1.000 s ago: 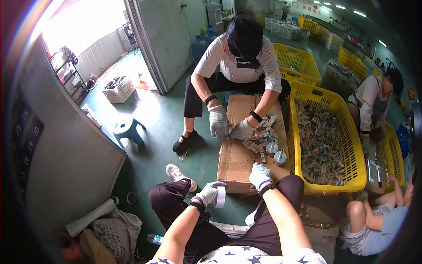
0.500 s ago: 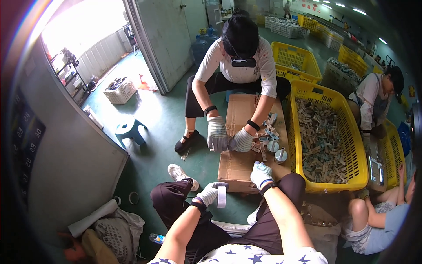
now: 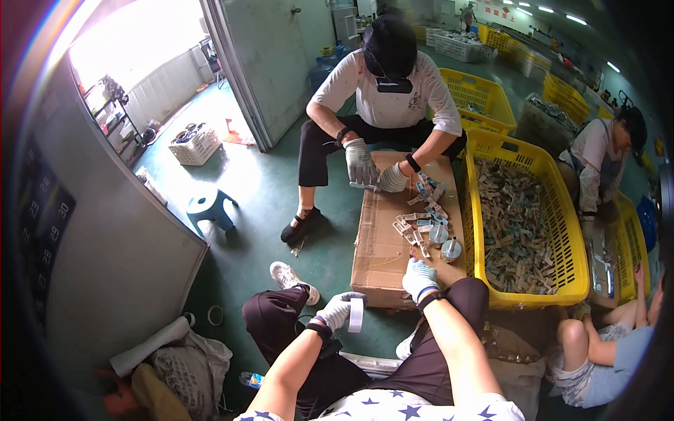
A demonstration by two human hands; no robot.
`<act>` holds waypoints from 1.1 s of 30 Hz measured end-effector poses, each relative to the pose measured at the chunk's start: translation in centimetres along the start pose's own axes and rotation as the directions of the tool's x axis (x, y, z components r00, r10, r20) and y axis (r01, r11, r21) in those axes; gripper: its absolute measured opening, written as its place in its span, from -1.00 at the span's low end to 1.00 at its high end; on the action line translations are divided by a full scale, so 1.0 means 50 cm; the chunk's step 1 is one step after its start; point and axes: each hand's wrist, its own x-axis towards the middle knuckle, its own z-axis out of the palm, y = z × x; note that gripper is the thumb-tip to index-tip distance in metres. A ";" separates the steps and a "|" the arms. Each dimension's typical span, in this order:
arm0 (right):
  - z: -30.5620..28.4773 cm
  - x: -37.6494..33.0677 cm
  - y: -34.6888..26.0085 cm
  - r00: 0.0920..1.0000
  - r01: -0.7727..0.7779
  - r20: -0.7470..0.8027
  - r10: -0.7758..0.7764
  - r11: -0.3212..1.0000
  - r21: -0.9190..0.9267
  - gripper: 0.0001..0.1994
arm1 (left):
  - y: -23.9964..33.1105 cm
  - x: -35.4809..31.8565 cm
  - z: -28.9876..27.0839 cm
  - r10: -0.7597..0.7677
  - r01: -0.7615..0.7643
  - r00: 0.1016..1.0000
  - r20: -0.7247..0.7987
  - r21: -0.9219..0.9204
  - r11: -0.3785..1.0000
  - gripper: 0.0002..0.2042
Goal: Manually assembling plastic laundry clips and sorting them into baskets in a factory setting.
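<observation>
My left hand point(image 3: 337, 310), gloved in white and striped, grips a roll of pale tape point(image 3: 356, 315) in front of my knee. My right hand point(image 3: 420, 278), gloved too, is closed at the near edge of a cardboard box point(image 3: 382, 259). A small thing seems to poke out above its fingers, too small to make out. Just beyond it, several beige and blue plastic clip-like pieces point(image 3: 414, 228) lie on the box beside two round containers with thin stems point(image 3: 451, 250). Across the box, a co-worker's gloved hands point(image 3: 375, 174) are together near its far edge.
A yellow crate point(image 3: 574, 281) full of similar pieces stands right of the box, another point(image 3: 474, 88) behind it. A blue stool point(image 3: 210, 209) stands on the floor at left. Sacks point(image 3: 186, 365) lie at lower left. Two other people sit at right.
The co-worker's hands have drawn back toward the far edge of the box, uncovering more of its top and pieces. My hands have barely moved.
</observation>
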 end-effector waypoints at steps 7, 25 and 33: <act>0.007 0.004 0.001 1.000 -0.011 0.011 0.011 1.000 0.011 -0.63 | 0.002 -0.003 0.003 0.007 -0.007 1.000 0.000 0.050 0.999 -0.76; 0.001 -0.023 -0.028 0.923 0.370 -0.042 -0.383 0.849 0.377 -0.79 | -0.005 -0.003 0.000 0.019 -0.019 1.000 0.001 0.116 0.993 -0.77; -0.041 -0.070 -0.081 0.855 0.507 0.006 -0.519 0.837 0.207 -0.78 | 0.008 -0.015 0.007 0.012 -0.006 0.999 -0.037 0.148 0.989 -0.76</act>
